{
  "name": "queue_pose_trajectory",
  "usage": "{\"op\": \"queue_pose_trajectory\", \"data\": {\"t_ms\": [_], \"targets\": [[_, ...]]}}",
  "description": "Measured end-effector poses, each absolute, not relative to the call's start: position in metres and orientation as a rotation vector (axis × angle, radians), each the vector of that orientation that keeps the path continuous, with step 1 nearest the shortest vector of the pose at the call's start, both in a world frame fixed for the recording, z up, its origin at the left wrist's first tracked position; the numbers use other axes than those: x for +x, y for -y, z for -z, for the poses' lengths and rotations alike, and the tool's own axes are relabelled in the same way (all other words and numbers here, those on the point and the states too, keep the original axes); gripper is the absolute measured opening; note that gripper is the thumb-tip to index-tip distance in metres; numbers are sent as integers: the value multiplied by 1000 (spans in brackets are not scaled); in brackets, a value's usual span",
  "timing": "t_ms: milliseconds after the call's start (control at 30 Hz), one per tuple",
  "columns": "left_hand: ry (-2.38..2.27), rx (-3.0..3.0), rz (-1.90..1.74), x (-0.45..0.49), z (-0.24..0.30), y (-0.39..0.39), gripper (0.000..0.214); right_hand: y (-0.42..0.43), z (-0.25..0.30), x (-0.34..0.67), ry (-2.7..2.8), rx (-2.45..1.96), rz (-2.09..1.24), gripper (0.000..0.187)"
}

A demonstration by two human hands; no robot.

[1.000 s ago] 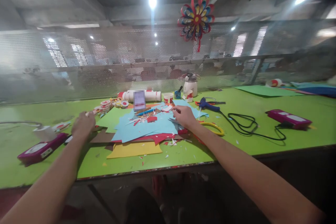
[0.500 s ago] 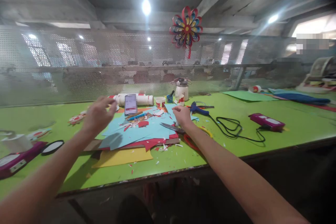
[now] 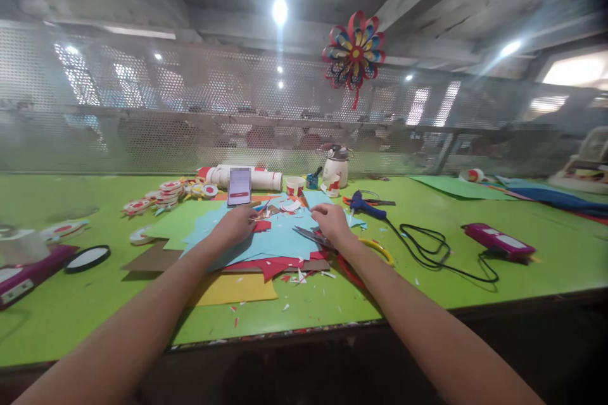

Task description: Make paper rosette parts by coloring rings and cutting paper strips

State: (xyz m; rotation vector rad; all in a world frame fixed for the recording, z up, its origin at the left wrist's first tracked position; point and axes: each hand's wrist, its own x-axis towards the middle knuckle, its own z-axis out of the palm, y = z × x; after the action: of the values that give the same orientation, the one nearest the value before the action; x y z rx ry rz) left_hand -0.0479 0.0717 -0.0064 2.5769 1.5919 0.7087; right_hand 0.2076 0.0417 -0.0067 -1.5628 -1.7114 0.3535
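My left hand (image 3: 236,225) is over the blue paper sheets (image 3: 280,239), fingers bent down among paper scraps (image 3: 291,205) and beside a blue pencil-like stick (image 3: 262,207). Its fingertips are partly hidden, so what they pinch is unclear. To the right, my right hand (image 3: 331,223) hovers at the edge of the sheets with fingers curled together; anything in them is too small to make out. Just under that wrist lie large scissors (image 3: 311,235), their handles partly covered by my forearm. A phone (image 3: 239,186) stands upright behind my left hand.
Behind are white rolls (image 3: 247,178), a paper cup (image 3: 295,186) and a bottle (image 3: 335,166). A blue glue gun (image 3: 367,205) trails its cord to a purple power strip (image 3: 498,240). Round red-and-white paper pieces (image 3: 168,193) lie left; a paper flower (image 3: 355,54) hangs above.
My left hand has moved right and down from the air onto the scraps by the phone. My right hand stays near the scissors. The view has shifted slightly.
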Motion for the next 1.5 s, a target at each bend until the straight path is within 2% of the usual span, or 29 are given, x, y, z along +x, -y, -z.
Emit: {"op": "queue_pose_trajectory", "data": {"t_ms": [333,667,800,1067,1500], "targets": [[-1491,2541,-717,-47,9,-73,24,-32,-1,201,1758,-1561,-364,27],[-1441,2303,-1001,-43,9,-69,10,-28,-6,198,1726,-1547,-383,27],[-1280,2106,-1029,-37,0,-59,15,-24,-9,196,1728,-1520,-424,27],[-917,1758,-968,-30,-10,-39,21,-16,-10,188,1808,-1400,-569,25],[-737,1594,-910,-24,-13,-30,20,-10,-5,178,1800,-1258,-986,24]]}}
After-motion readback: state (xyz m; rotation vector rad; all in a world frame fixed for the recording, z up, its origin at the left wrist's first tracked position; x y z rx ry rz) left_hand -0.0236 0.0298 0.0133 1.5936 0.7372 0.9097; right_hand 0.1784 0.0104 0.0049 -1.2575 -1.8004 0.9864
